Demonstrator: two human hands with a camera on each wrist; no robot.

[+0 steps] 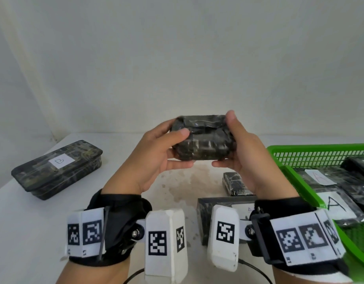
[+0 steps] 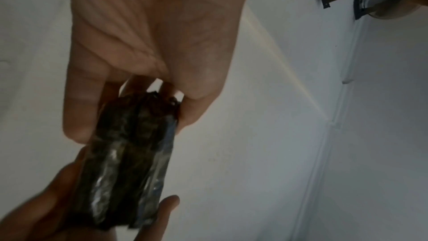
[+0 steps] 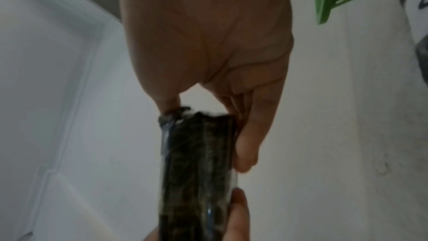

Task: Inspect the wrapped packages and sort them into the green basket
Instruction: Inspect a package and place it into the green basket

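A small dark package (image 1: 203,140) wrapped in shiny camouflage film is held up above the table between both hands. My left hand (image 1: 156,152) grips its left end, thumb on the near face. My right hand (image 1: 238,152) grips its right end, thumb up at the top corner. The left wrist view shows the package (image 2: 129,157) edge-on with fingers (image 2: 78,109) on both sides. In the right wrist view the package (image 3: 199,171) is pinched the same way. The green basket (image 1: 296,171) at the right holds several wrapped packages with white labels marked A.
A long camouflage package (image 1: 58,171) labelled B lies on the white table (image 1: 33,232) at the left. A small wrapped package (image 1: 234,183) and a larger labelled one (image 1: 205,214) lie near the basket, partly hidden by my right wrist. A plain wall stands behind.
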